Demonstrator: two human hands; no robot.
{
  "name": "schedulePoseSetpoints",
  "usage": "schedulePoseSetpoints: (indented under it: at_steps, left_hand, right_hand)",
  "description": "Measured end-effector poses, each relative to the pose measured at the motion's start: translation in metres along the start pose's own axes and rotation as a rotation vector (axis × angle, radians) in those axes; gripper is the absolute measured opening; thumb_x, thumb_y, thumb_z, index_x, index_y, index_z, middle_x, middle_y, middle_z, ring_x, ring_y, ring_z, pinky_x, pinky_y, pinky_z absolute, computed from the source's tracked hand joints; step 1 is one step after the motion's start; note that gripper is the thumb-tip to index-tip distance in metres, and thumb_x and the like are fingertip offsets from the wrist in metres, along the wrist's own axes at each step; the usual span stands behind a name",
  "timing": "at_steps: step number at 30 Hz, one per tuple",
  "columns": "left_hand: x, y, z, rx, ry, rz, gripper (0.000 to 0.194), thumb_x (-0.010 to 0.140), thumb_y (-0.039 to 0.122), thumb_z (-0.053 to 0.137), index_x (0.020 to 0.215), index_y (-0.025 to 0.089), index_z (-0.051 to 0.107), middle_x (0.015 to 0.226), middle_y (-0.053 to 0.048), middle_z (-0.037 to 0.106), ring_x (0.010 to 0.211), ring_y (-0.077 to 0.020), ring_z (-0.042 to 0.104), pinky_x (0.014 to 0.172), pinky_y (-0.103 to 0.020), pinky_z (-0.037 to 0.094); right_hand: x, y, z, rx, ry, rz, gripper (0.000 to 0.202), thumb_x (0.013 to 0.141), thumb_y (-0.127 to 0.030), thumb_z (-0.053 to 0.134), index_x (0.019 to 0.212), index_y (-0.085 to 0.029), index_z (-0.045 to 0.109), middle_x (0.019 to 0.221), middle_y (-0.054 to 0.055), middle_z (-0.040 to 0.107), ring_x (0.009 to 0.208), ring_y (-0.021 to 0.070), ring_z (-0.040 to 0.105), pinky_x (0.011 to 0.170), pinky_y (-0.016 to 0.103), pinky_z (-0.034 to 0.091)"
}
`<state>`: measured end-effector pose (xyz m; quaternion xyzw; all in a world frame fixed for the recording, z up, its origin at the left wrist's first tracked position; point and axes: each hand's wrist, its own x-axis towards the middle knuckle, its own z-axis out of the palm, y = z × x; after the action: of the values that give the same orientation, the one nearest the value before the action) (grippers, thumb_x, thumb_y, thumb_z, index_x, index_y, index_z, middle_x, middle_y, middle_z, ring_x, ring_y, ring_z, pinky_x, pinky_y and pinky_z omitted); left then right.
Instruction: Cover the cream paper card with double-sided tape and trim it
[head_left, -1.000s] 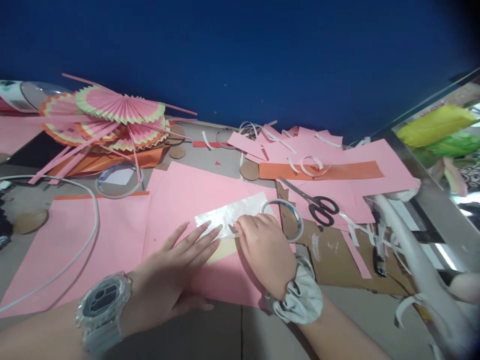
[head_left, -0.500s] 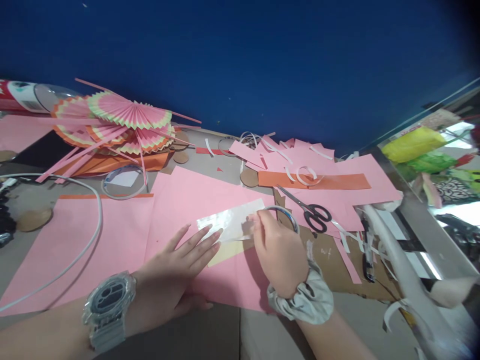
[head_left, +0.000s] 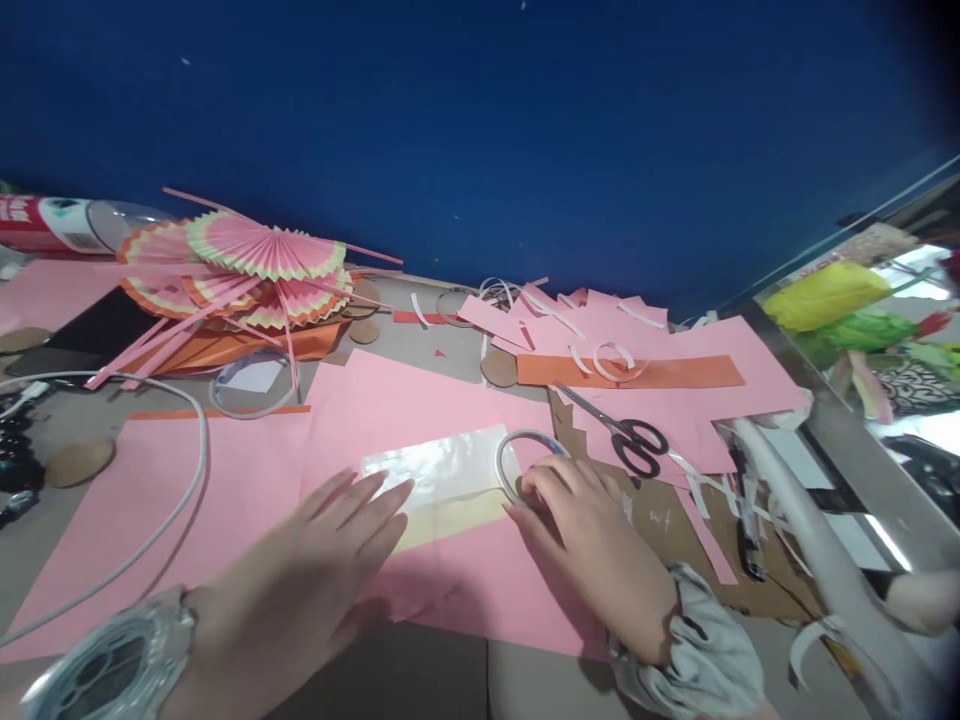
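Observation:
My left hand (head_left: 330, 550) lies flat with its fingers spread. Its fingertips are at the left end of a glossy white strip (head_left: 439, 465) on pink paper (head_left: 420, 385). My right hand (head_left: 592, 530) has its fingers curled on the near side of a roll of tape (head_left: 504, 470), which stands on edge at the strip's right end. Whether the strip is still joined to the roll is hard to see. Below the strip shows a pale yellow band (head_left: 442, 520). Black-handled scissors (head_left: 637, 445) lie just beyond my right hand.
Pleated paper fans (head_left: 270, 255) stand at the back left, near a plastic bottle (head_left: 75, 222). A white cable (head_left: 196, 450) curves over the left sheet. Pink scraps, an orange strip (head_left: 675, 372) and a cutter (head_left: 748, 525) lie at right. Another tape roll (head_left: 251, 385) rests at left.
My right hand has changed from a pinch at the strip's right end to a hold on the tape roll, which has shifted left. My left hand has drawn back slightly leftward. The view has shifted a little.

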<state>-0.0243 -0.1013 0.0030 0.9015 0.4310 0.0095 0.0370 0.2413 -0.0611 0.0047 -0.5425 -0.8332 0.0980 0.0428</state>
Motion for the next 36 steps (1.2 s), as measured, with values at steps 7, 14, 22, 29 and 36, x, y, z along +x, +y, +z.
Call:
schedulePoseSetpoints:
  at_steps: [7, 14, 22, 29, 36]
  left_hand:
    - [0.012, 0.001, 0.029, -0.010, 0.006, 0.083, 0.076, 0.086, 0.056, 0.043, 0.144, 0.010, 0.025, 0.151, -0.011, 0.027, 0.138, -0.0285, 0.021, 0.111, -0.042, 0.015]
    - [0.014, -0.001, 0.035, 0.005, 0.023, 0.109, 0.082, 0.084, 0.066, 0.035, 0.142, 0.007, 0.031, 0.148, -0.014, 0.033, 0.136, -0.0317, 0.025, 0.112, -0.043, 0.007]
    - [0.016, -0.001, 0.031, -0.001, 0.065, 0.153, 0.083, 0.083, 0.065, 0.040, 0.137, 0.002, 0.036, 0.146, -0.019, 0.035, 0.133, -0.0349, 0.030, 0.109, -0.045, 0.014]
    - [0.015, -0.001, 0.033, -0.017, 0.054, 0.143, 0.082, 0.084, 0.063, 0.041, 0.138, 0.002, 0.035, 0.145, -0.018, 0.036, 0.134, -0.0340, 0.030, 0.110, -0.044, 0.013]
    - [0.016, 0.000, 0.034, -0.042, 0.050, 0.090, 0.082, 0.082, 0.061, 0.047, 0.140, 0.005, 0.033, 0.147, -0.015, 0.035, 0.135, -0.0305, 0.029, 0.112, -0.041, 0.012]
  right_hand:
    - [-0.002, 0.007, 0.000, -0.046, 0.002, -0.109, 0.006, 0.085, -0.019, 0.049, 0.079, -0.019, 0.050, 0.083, 0.003, 0.057, 0.081, 0.0200, 0.052, 0.074, 0.035, 0.036]
    - [-0.006, 0.019, -0.010, -0.120, 0.119, -0.207, 0.017, 0.090, -0.027, 0.050, 0.077, -0.018, 0.055, 0.072, 0.002, 0.062, 0.076, 0.0207, 0.056, 0.079, 0.038, 0.035]
    - [-0.008, 0.044, -0.023, -0.055, 0.050, -0.097, 0.016, 0.092, -0.029, 0.043, 0.085, -0.022, 0.055, 0.084, 0.002, 0.064, 0.082, 0.0207, 0.057, 0.088, 0.041, 0.034]
    - [-0.013, 0.050, -0.026, -0.134, 0.091, -0.101, 0.019, 0.093, -0.028, 0.037, 0.084, -0.022, 0.054, 0.082, 0.002, 0.063, 0.081, 0.0221, 0.056, 0.082, 0.042, 0.035]
    - [-0.015, 0.057, -0.022, -0.066, -0.031, 0.048, 0.015, 0.088, -0.037, 0.050, 0.083, -0.022, 0.050, 0.087, 0.003, 0.058, 0.082, 0.0221, 0.054, 0.072, 0.036, 0.039]
